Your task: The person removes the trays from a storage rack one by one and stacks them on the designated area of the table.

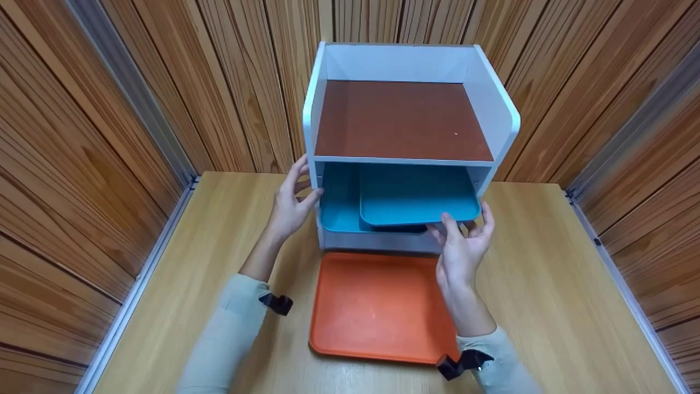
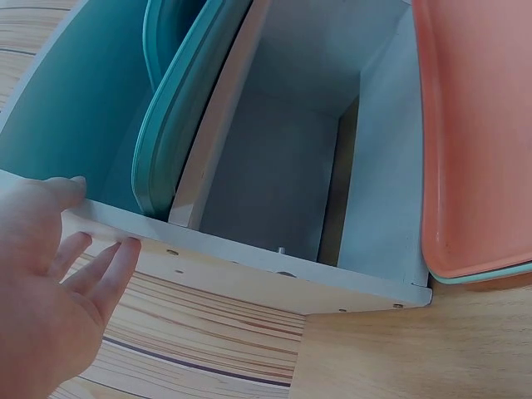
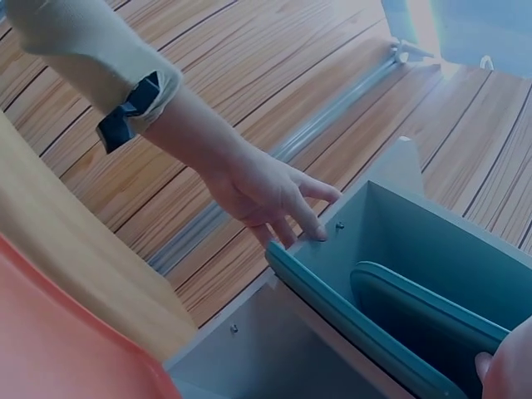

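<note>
A white shelf unit (image 1: 495, 104) with a brown top shelf stands against the back wall. My left hand (image 1: 292, 208) grips its left side panel, thumb on the front edge and fingers along the outside. Inside the middle compartment lies a blue tray (image 1: 339, 202). Above it, shifted to the right and lifted at the front, is a second blue tray (image 1: 418, 197). My right hand (image 1: 464, 249) pinches that upper tray by its front right rim, thumb on top and fingers underneath. In the right wrist view only part of the right hand (image 3: 509, 370) shows.
On the table (image 1: 547, 284) in front of the unit lies an orange tray (image 1: 383, 306), with a teal rim (image 2: 490, 273) under its edge in the left wrist view. Below the blue trays is a lower compartment (image 2: 266, 166). Wood-panelled walls (image 1: 98, 142) enclose the table.
</note>
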{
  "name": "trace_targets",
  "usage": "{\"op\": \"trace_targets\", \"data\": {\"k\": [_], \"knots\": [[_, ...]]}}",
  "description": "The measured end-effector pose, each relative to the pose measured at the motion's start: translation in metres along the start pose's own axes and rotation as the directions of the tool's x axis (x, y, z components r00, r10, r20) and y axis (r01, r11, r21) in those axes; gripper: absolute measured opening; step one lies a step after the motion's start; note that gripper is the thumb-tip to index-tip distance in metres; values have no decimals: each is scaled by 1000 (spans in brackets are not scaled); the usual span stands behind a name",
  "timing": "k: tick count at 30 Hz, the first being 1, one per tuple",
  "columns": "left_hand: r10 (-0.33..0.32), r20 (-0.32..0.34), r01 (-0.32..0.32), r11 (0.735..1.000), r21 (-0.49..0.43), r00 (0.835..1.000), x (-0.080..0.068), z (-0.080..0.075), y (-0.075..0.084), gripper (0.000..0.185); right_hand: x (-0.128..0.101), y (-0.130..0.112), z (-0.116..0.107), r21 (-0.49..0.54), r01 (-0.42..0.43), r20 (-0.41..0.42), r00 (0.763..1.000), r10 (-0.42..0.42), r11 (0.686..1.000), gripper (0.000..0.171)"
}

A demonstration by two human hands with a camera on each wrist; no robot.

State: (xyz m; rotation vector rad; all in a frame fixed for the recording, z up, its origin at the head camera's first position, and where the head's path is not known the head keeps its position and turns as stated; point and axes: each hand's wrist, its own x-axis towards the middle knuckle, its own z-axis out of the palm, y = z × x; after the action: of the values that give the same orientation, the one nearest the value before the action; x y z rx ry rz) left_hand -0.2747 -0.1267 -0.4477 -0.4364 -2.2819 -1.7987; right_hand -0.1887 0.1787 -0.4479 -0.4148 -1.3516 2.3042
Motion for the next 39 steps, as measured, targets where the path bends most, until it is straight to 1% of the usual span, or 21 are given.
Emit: {"op": "trace_targets", "data": {"k": [6,12,20,23,26,33,39], "knots": [[7,-3,-7,1000,4,1000,0,0,-1,75,2,2,-2,20,-8,41,999,7,1000,80],[-3,-6,3,1000,4,1000,-1,1,0,75,0,3,-8,8,3,81,997,-3,1000,77],[-6,0,6,1000,-1,1000,-1,1,0,73,-6,1,-16,-17,20,75,997,-18,1000,74],[-10,0,10,1000,-2,1000,-1,1,1,74,-8,-1,-18,-11,26,78,997,-26,1000,73],[-12,0,12,1000,-3,1000,-1,1,1,74,-9,-1,-22,8,32,67,997,-33,999,70],[-9,-5,9,1000,12,1000,1,2,-1,75,-8,-2,-32,94,37,57,997,-42,995,66],[2,-5,-2,1000,-1,1000,0,2,-1,73,-8,-6,-42,118,40,58,997,-47,992,61]]}}
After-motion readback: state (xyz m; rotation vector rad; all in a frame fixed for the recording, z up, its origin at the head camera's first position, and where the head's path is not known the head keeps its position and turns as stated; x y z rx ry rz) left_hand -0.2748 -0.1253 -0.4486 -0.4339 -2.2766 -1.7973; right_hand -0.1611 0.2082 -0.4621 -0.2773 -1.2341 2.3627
